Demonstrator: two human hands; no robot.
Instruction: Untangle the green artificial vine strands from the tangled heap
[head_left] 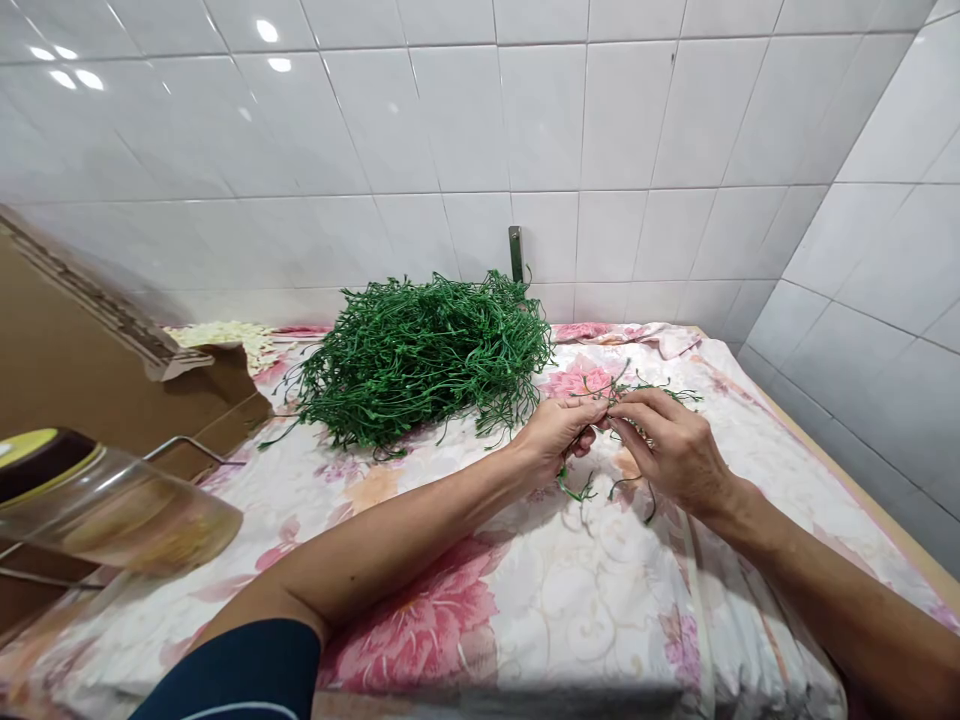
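My left hand [559, 435] and my right hand [675, 450] meet fingertip to fingertip over the flowered cloth [570, 590]. Both are pinched on thin green plastic-looking stems [619, 383], whose tips stick out above and below the fingers. The exact point of grip is hidden by the fingers. Just beyond the right hand, more loose stems [667, 391] spread on the cloth, and a few short green pieces [577, 487] show beneath the hands. Left of them rises a large tangled pile of green stems [427, 355] with small knobbed ends.
At the left stand a torn cardboard box [75, 330] and a clear jar [157, 515] with a dark and yellow lid, beside a wire rack [180, 443]. Pale pieces [232, 340] lie behind the box. A metal strip [515, 253] leans against the tiled wall [442, 120].
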